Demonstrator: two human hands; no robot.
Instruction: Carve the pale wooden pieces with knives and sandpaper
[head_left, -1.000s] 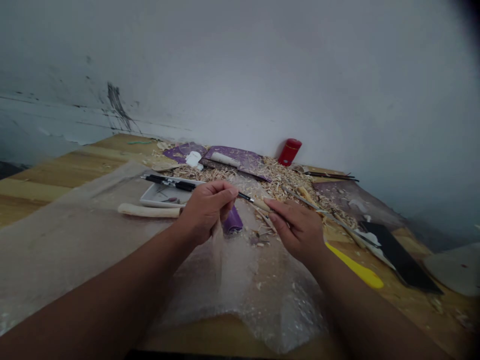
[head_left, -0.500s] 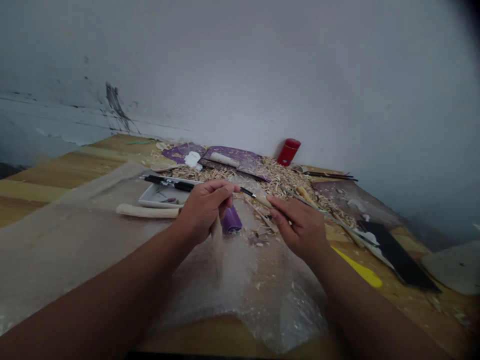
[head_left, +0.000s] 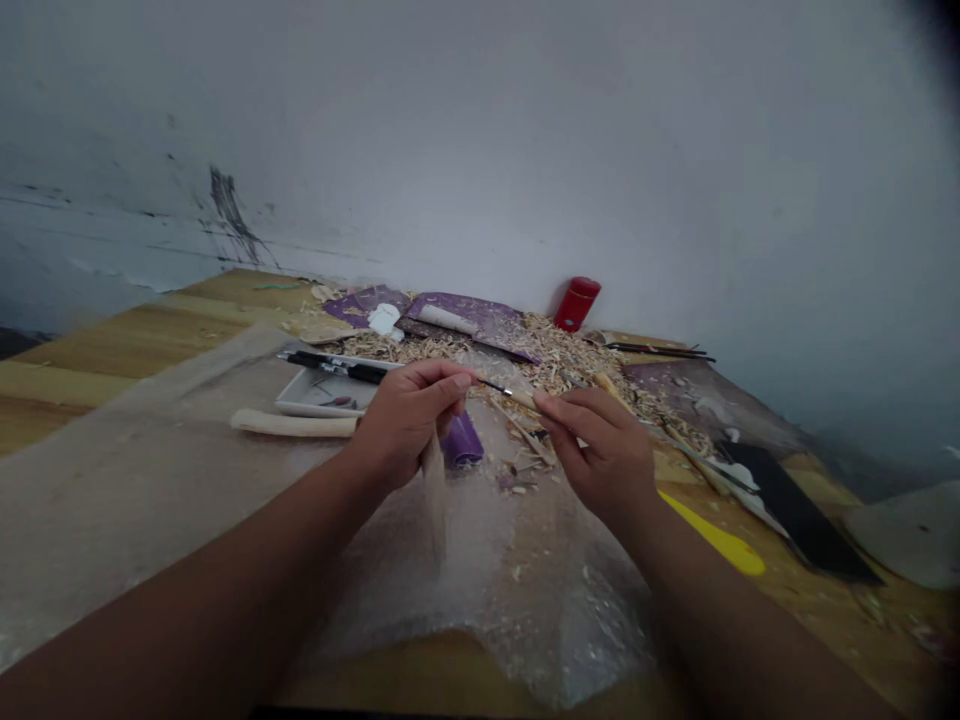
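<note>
Both hands grasping, tool at wood
The left hand (head_left: pixel 409 425) pinches a thin carving tool (head_left: pixel 495 386); the right hand (head_left: pixel 600 455) clenches a small wooden piece (head_left: pixel 523 398), apparently touching.

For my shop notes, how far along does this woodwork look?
Done: plenty of cutting, judging by the wood shavings heaped by the wall. In hand: the left hand pinches a thin dark-shafted tool at a slim wooden piece held by the right hand. Left: unclear; a long pale wooden piece lies beside the white tray.
</note>
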